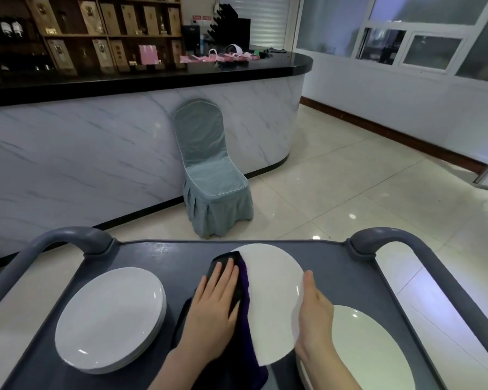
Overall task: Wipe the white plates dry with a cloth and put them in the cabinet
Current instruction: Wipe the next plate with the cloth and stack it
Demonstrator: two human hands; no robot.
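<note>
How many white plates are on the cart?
3 tops show: the left stack, the middle plate partly under the cloth, held by the right hand, and the right plate. The stack hides more beneath.

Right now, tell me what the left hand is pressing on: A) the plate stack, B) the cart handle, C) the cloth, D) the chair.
C: the left hand lies flat on the dark cloth spread over the plate, while the right hand holds that plate's rim.
</note>
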